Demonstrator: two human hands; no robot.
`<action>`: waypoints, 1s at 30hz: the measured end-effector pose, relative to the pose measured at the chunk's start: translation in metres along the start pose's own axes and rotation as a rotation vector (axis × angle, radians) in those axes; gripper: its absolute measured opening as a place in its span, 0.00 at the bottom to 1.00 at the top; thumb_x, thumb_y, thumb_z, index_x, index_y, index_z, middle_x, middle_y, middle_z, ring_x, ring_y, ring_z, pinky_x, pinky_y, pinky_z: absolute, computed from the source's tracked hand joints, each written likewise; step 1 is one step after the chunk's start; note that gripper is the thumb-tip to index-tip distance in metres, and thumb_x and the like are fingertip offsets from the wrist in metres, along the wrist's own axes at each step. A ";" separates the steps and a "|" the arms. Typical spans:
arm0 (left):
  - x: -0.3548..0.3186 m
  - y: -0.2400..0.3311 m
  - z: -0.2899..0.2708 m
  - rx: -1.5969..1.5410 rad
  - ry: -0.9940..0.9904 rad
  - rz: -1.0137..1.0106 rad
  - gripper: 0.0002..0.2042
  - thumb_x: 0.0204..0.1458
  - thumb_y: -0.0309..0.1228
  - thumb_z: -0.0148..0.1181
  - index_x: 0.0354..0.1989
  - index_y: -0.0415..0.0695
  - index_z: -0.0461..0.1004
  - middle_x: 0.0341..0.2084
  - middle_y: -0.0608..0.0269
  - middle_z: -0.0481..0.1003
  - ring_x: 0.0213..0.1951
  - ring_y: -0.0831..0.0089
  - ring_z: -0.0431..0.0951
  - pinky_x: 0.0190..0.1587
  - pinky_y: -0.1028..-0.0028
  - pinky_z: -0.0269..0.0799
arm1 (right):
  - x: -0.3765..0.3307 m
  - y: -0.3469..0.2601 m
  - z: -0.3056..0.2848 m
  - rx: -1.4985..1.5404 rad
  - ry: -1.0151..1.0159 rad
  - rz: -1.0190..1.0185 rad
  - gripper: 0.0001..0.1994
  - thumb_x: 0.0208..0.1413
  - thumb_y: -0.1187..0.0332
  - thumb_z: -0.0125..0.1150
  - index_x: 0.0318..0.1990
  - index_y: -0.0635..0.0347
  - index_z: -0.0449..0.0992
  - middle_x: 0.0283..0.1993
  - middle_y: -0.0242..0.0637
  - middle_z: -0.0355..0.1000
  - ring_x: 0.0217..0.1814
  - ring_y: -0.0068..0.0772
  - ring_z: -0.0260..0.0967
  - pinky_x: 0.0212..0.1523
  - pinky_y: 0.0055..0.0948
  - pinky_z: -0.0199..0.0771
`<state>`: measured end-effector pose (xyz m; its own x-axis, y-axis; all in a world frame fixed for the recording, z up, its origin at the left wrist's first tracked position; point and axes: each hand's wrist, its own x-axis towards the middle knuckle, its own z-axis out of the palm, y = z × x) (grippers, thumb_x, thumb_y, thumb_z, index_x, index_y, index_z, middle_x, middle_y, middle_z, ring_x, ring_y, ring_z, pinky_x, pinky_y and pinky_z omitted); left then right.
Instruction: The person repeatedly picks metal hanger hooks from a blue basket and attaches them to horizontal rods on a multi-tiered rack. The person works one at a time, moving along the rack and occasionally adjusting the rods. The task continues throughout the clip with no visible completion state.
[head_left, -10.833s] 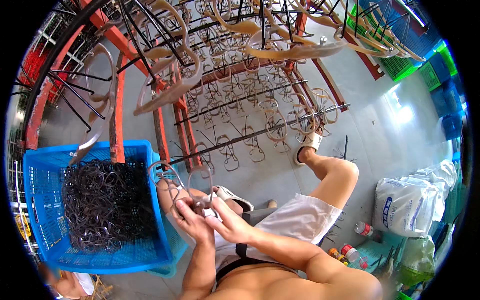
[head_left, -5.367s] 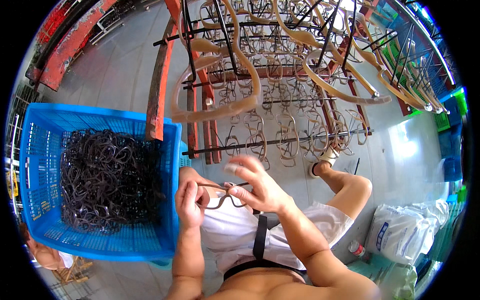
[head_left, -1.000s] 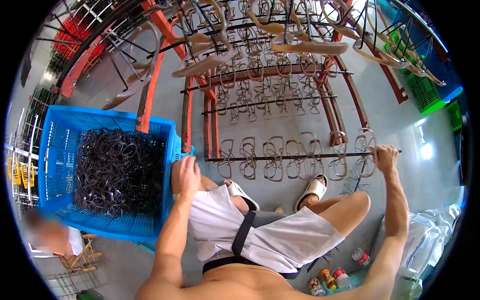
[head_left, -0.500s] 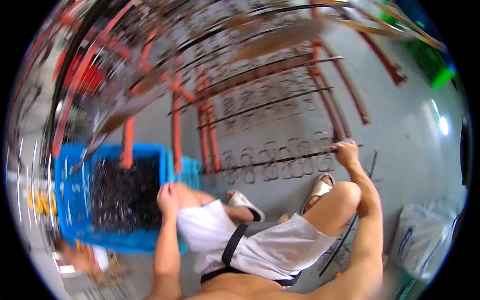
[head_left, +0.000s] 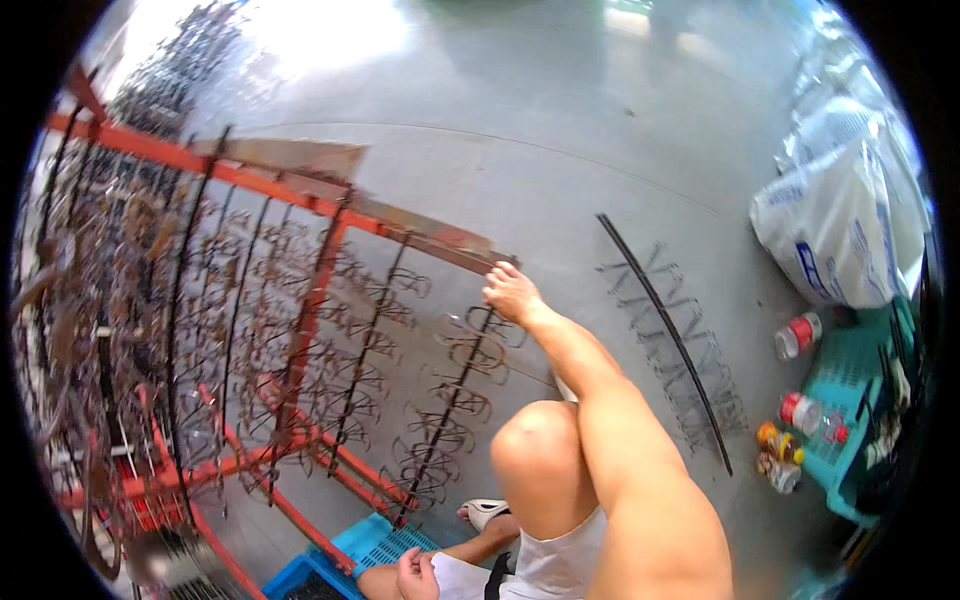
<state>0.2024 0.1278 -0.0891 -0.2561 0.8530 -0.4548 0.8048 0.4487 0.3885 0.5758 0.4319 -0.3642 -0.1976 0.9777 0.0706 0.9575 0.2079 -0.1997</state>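
Note:
At the outer end of a red metal rack [head_left: 262, 185], my right hand [head_left: 510, 290] is closed round the end of a black rod [head_left: 441, 425]. Thin wire loops [head_left: 470, 352] hang along both sides of this rod. My left hand [head_left: 417, 575] is curled closed by my left thigh, low in the picture. Whatever its fingers hold, if anything, is hidden. Close to that hand is a blue crate [head_left: 300, 572], cut off by the lower edge, with dark small pieces inside.
More rods crowded with brown wire pieces fill the rack on the left. A long black rod with wire hooks [head_left: 665, 325] lies on the grey floor to my right. Beyond it are a white sack [head_left: 845, 225], a teal crate [head_left: 850, 390] and several bottles [head_left: 798, 336].
The view has swung to the right, so the rack now stands at the left and the floor rod shows fully. My right hand still grips a rod end; my left stays near my leg.

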 end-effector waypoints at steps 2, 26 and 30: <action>0.016 0.009 0.005 -0.029 -0.036 0.081 0.13 0.55 0.30 0.52 0.47 0.38 0.68 0.28 0.59 0.74 0.29 0.73 0.73 0.34 0.74 0.70 | -0.006 0.016 -0.006 -0.007 0.001 0.000 0.11 0.54 0.62 0.49 0.39 0.53 0.77 0.52 0.34 0.67 0.62 0.34 0.57 0.68 0.37 0.42; 0.114 0.223 0.084 -0.329 -0.246 0.617 0.08 0.56 0.22 0.48 0.43 0.36 0.68 0.28 0.64 0.71 0.27 0.79 0.70 0.31 0.79 0.69 | -0.452 0.011 -0.059 -0.011 0.507 1.315 0.21 0.37 0.75 0.54 0.45 0.62 0.68 0.43 0.47 0.64 0.49 0.49 0.60 0.51 0.43 0.59; 0.213 0.296 0.151 0.046 -0.206 0.810 0.12 0.51 0.27 0.56 0.44 0.38 0.69 0.29 0.59 0.73 0.29 0.67 0.73 0.34 0.72 0.69 | -0.581 -0.025 -0.035 -0.004 -0.044 1.907 0.28 0.41 0.70 0.58 0.53 0.62 0.60 0.49 0.50 0.61 0.53 0.54 0.58 0.53 0.45 0.59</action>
<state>0.4672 0.4021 -0.1917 0.5104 0.8393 -0.1875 0.7197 -0.2974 0.6274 0.6740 -0.1421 -0.3661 0.9648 -0.1266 -0.2305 -0.1227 -0.9920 0.0312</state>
